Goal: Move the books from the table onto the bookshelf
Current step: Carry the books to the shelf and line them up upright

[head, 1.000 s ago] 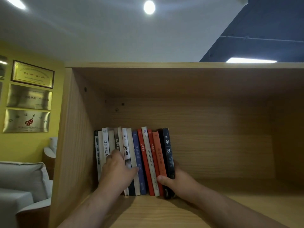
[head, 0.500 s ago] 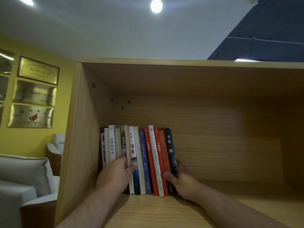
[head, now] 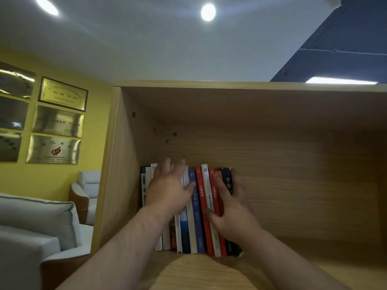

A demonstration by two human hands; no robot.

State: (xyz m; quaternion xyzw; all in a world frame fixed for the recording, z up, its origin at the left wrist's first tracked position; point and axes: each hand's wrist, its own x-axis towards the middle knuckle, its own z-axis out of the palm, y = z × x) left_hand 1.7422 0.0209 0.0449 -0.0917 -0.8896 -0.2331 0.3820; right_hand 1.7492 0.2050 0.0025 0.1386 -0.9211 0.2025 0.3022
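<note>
A row of upright books (head: 196, 216) stands at the left end of a wooden bookshelf (head: 293, 185) compartment, with white, blue and red spines and a black book (head: 227, 178) at the right end. My left hand (head: 167, 191) lies flat on the left spines with its fingers spread, the fingertips reaching above the book tops. My right hand (head: 234, 214) clasps the right end of the row, its fingers along the black book's outer side and its thumb on a red spine. No table is in view.
The shelf board (head: 209, 273) runs bare right of the books. The compartment's left wall (head: 121, 174) is close to the row. Outside on the left are a grey sofa (head: 31, 227), a white armchair (head: 85, 191) and gold plaques (head: 58, 122) on a yellow wall.
Both hands have slid up the spines from near the bottom of the row. My left hand has opened out flat; my right hand has climbed along the black book.
</note>
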